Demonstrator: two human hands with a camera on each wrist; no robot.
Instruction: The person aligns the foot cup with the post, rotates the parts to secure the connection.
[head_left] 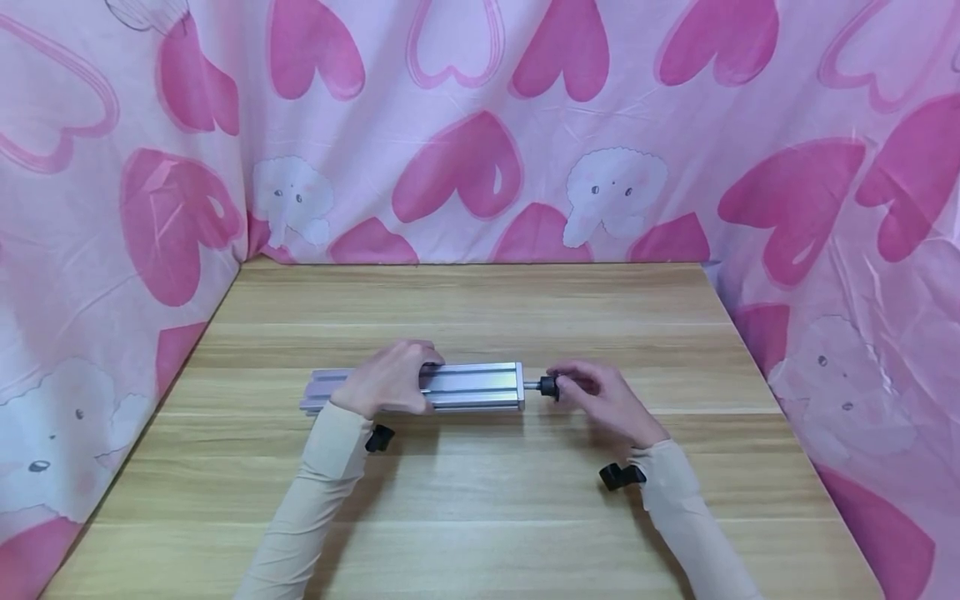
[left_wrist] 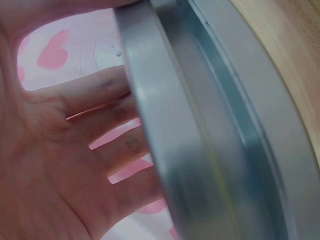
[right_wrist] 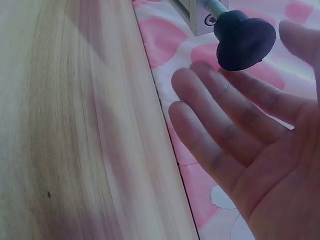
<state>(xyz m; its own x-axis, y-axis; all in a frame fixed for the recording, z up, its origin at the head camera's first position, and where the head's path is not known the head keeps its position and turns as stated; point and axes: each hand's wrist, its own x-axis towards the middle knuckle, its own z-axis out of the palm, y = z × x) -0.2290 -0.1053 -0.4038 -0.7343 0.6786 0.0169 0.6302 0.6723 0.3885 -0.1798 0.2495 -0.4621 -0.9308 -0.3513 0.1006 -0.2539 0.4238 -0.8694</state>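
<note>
A silver aluminium profile (head_left: 472,382) with lengthwise slots lies crosswise in front of me in the head view. My left hand (head_left: 388,377) grips it left of its middle, thumb on the near side and fingers on the far side. In the left wrist view the slotted profile (left_wrist: 200,120) crosses in front of the fingertips. From its right end plate a threaded rod (right_wrist: 216,7) sticks out, bearing a black levelling foot (right_wrist: 245,42) with a flared round base. My right hand (head_left: 603,398) is around this foot, fingers relaxed; in the right wrist view a small gap separates thumb and foot.
The wood-grain table (head_left: 480,517) reaches to a pink heart-patterned curtain (head_left: 457,167) at the back and both sides. Black wrist mounts (head_left: 621,477) stick out inward from both sleeves. The table's edge (right_wrist: 165,117) crosses the right wrist view.
</note>
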